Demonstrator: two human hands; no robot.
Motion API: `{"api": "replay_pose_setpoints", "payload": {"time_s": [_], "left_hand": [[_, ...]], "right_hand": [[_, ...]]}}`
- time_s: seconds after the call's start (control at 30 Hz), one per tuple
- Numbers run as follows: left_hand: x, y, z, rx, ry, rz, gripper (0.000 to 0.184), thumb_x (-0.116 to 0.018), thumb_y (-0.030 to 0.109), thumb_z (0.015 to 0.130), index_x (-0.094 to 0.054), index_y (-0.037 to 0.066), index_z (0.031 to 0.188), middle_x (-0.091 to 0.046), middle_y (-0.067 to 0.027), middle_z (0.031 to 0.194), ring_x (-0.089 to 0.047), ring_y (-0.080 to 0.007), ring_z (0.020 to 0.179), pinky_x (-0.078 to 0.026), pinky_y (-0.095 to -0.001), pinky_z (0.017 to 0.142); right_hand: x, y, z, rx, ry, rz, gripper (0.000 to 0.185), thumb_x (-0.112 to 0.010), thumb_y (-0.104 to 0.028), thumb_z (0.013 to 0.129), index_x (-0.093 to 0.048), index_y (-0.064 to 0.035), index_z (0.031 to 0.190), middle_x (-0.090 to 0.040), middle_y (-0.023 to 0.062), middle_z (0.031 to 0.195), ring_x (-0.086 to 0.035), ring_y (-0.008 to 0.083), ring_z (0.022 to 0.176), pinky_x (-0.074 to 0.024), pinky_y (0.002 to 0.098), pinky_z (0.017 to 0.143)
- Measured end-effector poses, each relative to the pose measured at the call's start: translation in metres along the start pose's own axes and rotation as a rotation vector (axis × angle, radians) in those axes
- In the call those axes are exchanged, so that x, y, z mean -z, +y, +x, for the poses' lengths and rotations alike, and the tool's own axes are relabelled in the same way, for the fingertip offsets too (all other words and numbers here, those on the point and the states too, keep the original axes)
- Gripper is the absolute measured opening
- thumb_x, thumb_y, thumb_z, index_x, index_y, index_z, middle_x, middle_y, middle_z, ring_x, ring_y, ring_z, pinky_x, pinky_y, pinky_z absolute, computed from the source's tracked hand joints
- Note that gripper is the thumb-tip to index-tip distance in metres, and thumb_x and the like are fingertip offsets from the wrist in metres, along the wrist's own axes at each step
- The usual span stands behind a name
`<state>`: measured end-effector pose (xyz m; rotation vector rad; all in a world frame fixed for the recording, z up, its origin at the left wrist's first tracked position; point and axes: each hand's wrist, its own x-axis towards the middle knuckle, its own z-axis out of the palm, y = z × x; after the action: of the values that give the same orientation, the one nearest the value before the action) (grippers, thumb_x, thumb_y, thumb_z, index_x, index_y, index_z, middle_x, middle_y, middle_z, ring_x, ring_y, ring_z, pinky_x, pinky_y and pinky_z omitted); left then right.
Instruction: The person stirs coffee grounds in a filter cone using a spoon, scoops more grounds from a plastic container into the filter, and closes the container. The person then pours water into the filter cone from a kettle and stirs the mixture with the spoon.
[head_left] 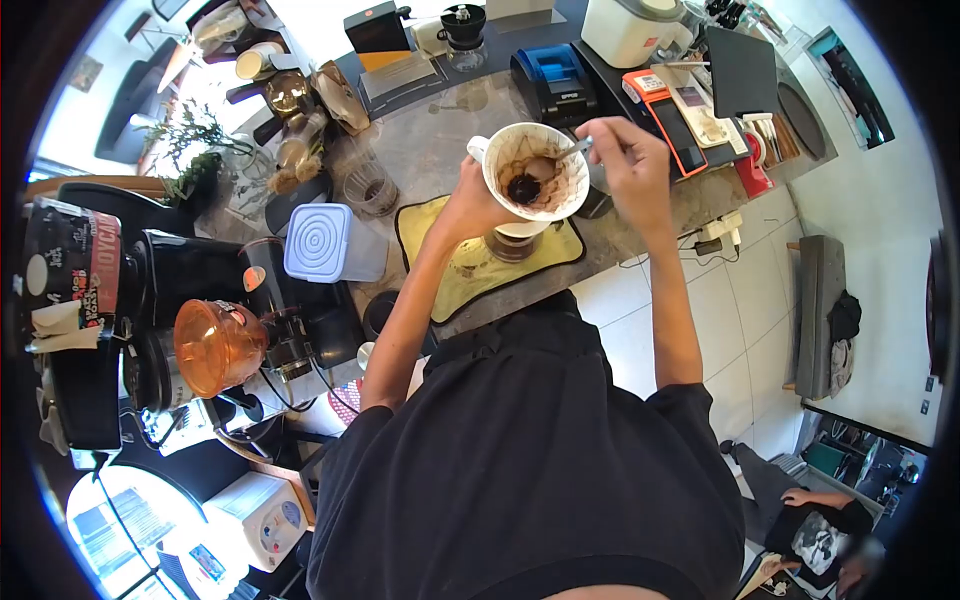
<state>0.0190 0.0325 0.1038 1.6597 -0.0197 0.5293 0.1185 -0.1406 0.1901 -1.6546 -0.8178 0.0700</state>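
My left hand (pixel 474 208) is closed around the side of a white coffee dripper (pixel 482 150), its fingers partly hidden behind it. Brown residue coats the inside, with a dark clump at the bottom. A spoon (pixel 574 150) is pinched in my right hand (pixel 632 165); its bowl end reaches into the dripper. Directly below shows a glass vessel (pixel 512 246), mostly covered, so I cannot tell whether the dripper rests on it. Under these lies a yellow cloth (pixel 450 285) with a black edge on the counter.
Left of the cloth are a lidded plastic container (pixel 320 243) and a drinking glass (pixel 371 189). A grinder with an orange hopper (pixel 215 348) stands further left. Behind sit a blue-topped printer (pixel 553 85) and an orange card terminal (pixel 664 120). Another person (pixel 818 530) is at lower right.
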Motion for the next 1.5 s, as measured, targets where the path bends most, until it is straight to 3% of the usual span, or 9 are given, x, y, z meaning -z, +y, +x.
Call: {"api": "replay_pose_setpoints", "payload": {"time_s": [0.2,0.4,0.73,1.03,1.1,1.13,1.2,1.4,1.5], "left_hand": [[0.006,-0.003,-0.002,0.003,-0.090,0.328,0.066,-0.092,0.029,0.053,-0.068,0.005,0.110,-0.071,-0.0084,0.108,-0.064,-0.0267,0.104,-0.040,-0.0409,0.102],[0.003,-0.010,-0.003,0.001,-0.063,0.230,0.067,-0.092,0.031,0.054,-0.068,0.006,0.111,-0.071,-0.0084,0.108,-0.064,-0.0263,0.105,-0.039,-0.0408,0.103],[0.005,-0.005,0.000,-0.039,-0.037,0.189,0.066,-0.093,0.031,0.053,-0.068,0.006,0.109,-0.070,-0.0090,0.108,-0.063,-0.0272,0.104,-0.040,-0.0404,0.101],[0.005,-0.004,-0.006,0.007,-0.053,0.211,0.066,-0.092,0.030,0.053,-0.068,0.006,0.110,-0.070,-0.0090,0.110,-0.062,-0.0281,0.105,-0.042,-0.0397,0.100],[0.005,0.000,-0.005,-0.058,-0.120,0.294,0.074,-0.090,0.007,0.061,-0.056,0.001,0.127,-0.065,-0.0072,0.119,-0.061,-0.0145,0.107,-0.049,-0.0316,0.097],[0.004,-0.002,-0.005,-0.060,-0.121,0.294,0.074,-0.090,0.007,0.061,-0.056,0.001,0.127,-0.065,-0.0072,0.119,-0.061,-0.0145,0.107,-0.049,-0.0316,0.097],[0.002,-0.006,-0.006,-0.039,-0.055,0.203,0.070,-0.093,0.030,0.054,-0.066,0.007,0.115,-0.070,-0.0087,0.110,-0.062,-0.0280,0.106,-0.040,-0.0406,0.102],[0.004,-0.002,-0.005,-0.004,-0.090,0.239,0.069,-0.093,0.033,0.053,-0.068,0.008,0.112,-0.070,-0.0081,0.110,-0.061,-0.0284,0.107,-0.037,-0.0427,0.103],[0.005,-0.003,-0.007,-0.031,-0.083,0.302,0.069,-0.093,0.034,0.053,-0.068,0.007,0.111,-0.070,-0.0085,0.109,-0.061,-0.0288,0.106,-0.038,-0.0420,0.102]], "right_hand": [[-0.011,0.031,-0.008,-0.201,0.013,0.071,0.022,-0.059,-0.016,0.096,-0.072,0.0008,0.089,-0.058,-0.0014,0.064,-0.052,0.0038,0.061,-0.0391,0.0213,0.056],[0.001,0.029,-0.009,-0.328,0.121,0.392,0.024,-0.059,-0.016,0.096,-0.072,0.0022,0.088,-0.059,-0.0021,0.067,-0.050,0.0030,0.062,-0.0362,0.0188,0.057],[-0.007,0.008,-0.006,-0.060,-0.022,0.001,0.022,-0.060,-0.017,0.096,-0.072,0.0004,0.090,-0.059,-0.0001,0.064,-0.051,0.0029,0.059,-0.0377,0.0200,0.054],[0.001,0.029,-0.008,-0.205,0.055,0.401,0.024,-0.058,-0.018,0.098,-0.073,-0.0003,0.092,-0.060,-0.0015,0.067,-0.046,0.0009,0.059,-0.0336,0.0192,0.053],[0.007,0.017,-0.008,-0.179,0.056,0.318,0.024,-0.058,-0.018,0.098,-0.072,0.0006,0.094,-0.060,-0.0017,0.068,-0.046,0.0018,0.061,-0.0340,0.0192,0.056],[0.009,0.011,-0.008,-0.151,0.053,0.237,0.024,-0.058,-0.018,0.098,-0.072,0.0015,0.095,-0.060,-0.0019,0.070,-0.047,0.0026,0.064,-0.0344,0.0192,0.059],[0.010,0.004,-0.009,-0.132,0.039,0.183,0.024,-0.058,-0.018,0.099,-0.071,0.0017,0.095,-0.061,-0.0007,0.072,-0.048,0.0028,0.065,-0.0357,0.0192,0.059],[0.005,0.025,-0.009,-0.070,-0.113,0.003,0.025,-0.058,-0.018,0.099,-0.072,0.0021,0.094,-0.061,-0.0004,0.073,-0.051,0.0029,0.066,-0.0378,0.0183,0.060],[0.002,0.042,-0.007,-0.225,-0.053,0.235,0.024,-0.060,-0.018,0.096,-0.073,0.0016,0.092,-0.060,-0.0019,0.068,-0.044,0.0009,0.061,-0.0335,0.0190,0.055]]}}
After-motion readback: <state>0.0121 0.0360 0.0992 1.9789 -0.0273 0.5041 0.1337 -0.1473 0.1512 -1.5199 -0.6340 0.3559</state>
